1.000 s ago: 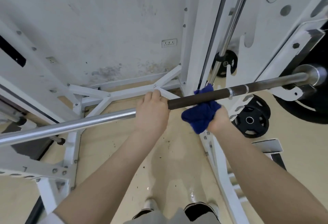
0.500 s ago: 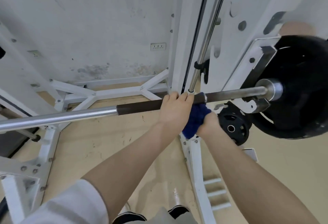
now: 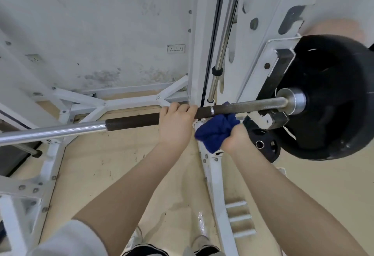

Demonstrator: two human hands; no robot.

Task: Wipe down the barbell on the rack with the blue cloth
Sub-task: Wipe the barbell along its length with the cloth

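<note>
The barbell (image 3: 131, 122) runs across the view on the white rack (image 3: 204, 57), chrome at the left and dark knurled steel toward the right. A big black plate (image 3: 332, 97) is loaded on its right end. My left hand (image 3: 176, 125) is shut over the dark section from above. Just to its right, my right hand (image 3: 235, 137) holds the bunched blue cloth (image 3: 215, 131) wrapped up around the bar from below, near a bright ring mark. The cloth hides the bar there.
A chrome guide rod (image 3: 224, 39) rises along the rack upright behind the hands. A smaller black plate (image 3: 265, 144) sits low on the rack at the right. White frame legs (image 3: 50, 154) stand on the beige floor, with my shoes at the bottom edge.
Both hands have slid right along the bar, onto the dark knurled part and toward the loaded end. The cloth has moved with my right hand past the ring mark.
</note>
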